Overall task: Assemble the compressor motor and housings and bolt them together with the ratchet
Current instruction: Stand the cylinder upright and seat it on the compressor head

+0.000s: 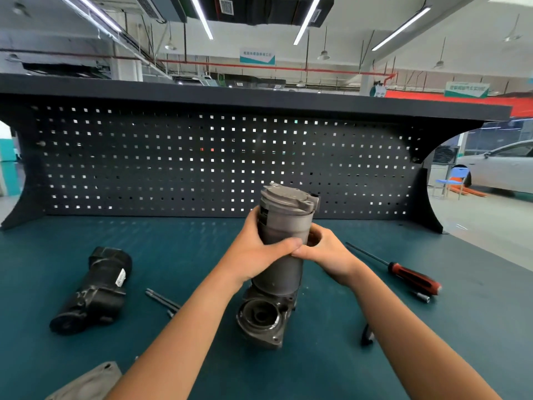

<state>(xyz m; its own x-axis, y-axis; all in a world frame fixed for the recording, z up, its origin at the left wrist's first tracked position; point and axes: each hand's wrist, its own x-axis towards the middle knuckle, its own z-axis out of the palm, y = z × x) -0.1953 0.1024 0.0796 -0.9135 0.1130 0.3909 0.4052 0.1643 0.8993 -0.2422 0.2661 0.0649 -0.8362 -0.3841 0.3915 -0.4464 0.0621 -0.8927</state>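
I see left hand (256,252), right hand (331,255) both clamped round one grey motor (284,226). One black housing (95,287) left of motor, one screwdriver (412,277) right; bolts (163,300) left too, count unclear.

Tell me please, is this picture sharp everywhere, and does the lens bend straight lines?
Head view: the wide lens bows the shelf edge and the pegboard; the red-handled screwdriver is smeared by blur; the left hand and right hand on the grey housing look fairly sharp; the ceiling light strips are blown out white.
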